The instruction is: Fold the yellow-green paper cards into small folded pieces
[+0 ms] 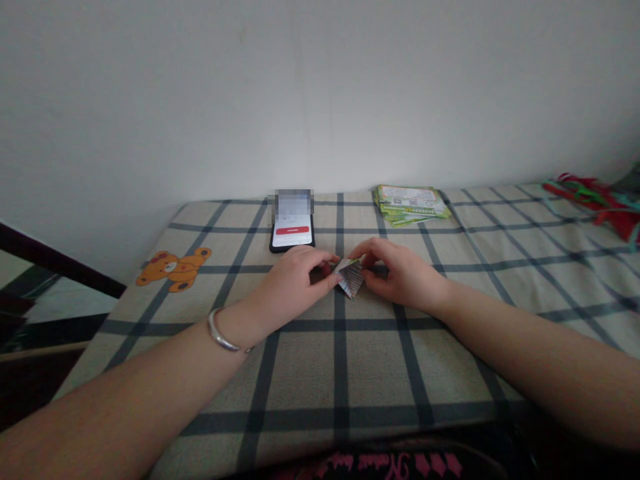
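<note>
A small folded piece of printed paper [352, 277], roughly diamond-shaped with a green edge at its top, is held between both hands just above the checked cloth. My left hand [311, 275], with a silver bangle on the wrist, pinches its left side between thumb and fingers. On the other side my right hand [395, 268] has its thumb and fingertips closed on the paper's right edge. The fingers partly cover the paper's sides. Just beyond my left hand lies a phone [293, 230] with a lit screen and a red button; its upper part is blurred.
Green-and-white printed leaflets [413, 203] lie in a loose pile near the wall. A flat orange bear figure [174, 269] is at the left of the checked tablecloth [300, 373]. Red and green cloth or yarn [600, 203] is bunched at far right. A white wall [320, 93] borders the table.
</note>
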The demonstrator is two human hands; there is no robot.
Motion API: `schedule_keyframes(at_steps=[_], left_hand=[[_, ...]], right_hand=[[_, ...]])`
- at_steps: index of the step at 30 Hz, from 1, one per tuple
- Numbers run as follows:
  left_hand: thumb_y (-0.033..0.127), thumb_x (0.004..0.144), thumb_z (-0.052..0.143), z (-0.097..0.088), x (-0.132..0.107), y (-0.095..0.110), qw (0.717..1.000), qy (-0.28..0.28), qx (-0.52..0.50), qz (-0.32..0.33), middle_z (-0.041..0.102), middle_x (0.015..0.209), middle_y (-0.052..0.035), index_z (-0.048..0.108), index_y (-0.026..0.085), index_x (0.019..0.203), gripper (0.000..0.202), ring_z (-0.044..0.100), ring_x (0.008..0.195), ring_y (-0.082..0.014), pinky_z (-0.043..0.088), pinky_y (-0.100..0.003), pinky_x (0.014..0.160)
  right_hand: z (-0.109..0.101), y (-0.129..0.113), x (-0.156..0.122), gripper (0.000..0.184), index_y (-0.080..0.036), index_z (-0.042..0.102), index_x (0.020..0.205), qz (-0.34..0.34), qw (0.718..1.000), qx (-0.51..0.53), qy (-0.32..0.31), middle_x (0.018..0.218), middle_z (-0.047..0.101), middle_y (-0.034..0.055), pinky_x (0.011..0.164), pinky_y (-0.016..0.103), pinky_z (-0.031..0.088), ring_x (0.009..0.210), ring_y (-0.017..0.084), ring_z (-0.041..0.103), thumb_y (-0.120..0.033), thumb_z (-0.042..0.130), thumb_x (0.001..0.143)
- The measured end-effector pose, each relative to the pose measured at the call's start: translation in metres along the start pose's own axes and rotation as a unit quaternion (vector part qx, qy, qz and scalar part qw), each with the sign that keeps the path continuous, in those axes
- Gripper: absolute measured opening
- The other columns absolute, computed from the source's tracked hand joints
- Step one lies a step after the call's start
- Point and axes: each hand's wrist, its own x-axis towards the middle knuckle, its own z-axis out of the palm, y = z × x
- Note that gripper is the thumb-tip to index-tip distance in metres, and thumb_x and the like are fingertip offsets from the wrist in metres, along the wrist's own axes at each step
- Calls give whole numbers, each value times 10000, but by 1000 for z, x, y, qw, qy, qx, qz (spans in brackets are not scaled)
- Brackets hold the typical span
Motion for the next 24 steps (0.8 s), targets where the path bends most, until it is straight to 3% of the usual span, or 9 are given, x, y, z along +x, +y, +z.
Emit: schedule_keyframes(at_steps=[5,11,19,24], left_hand=[[198,816,663,2,1,1,999,3,-25,-25,668,830,-7,666,179,902,88,618,825,-177,489,-333,785],[182,819,657,3,0,2,998,18,-43,-39,681,863,-6,665,183,933,113,630,816,-168,488,-327,762],[175,825,659,3,-1,1,999,26,-35,-28,691,901,-9,672,184,986,162,638,843,-165,495,-321,779],[175,842,653,2,-1,2,999,14,-28,-29,700,894,-6,674,179,959,119,640,856,-167,492,-322,797]], right_hand=[[1,-5,2,344,-167,580,1068,-15,1000,-5,3,940,624,33,640,229,482,736,107,597,-24,531,759],[1,-7,2,464,-186,544,1215,-26,1000,2,3,1061,620,59,678,243,493,804,120,601,-21,497,784],[-1,-2,4,389,-183,588,1063,-44,999,-21,-6,1051,649,65,871,343,490,997,190,590,-6,526,723],[-2,3,4,390,-189,587,1052,-51,998,11,-46,1078,656,61,870,321,502,990,173,614,15,498,731]])
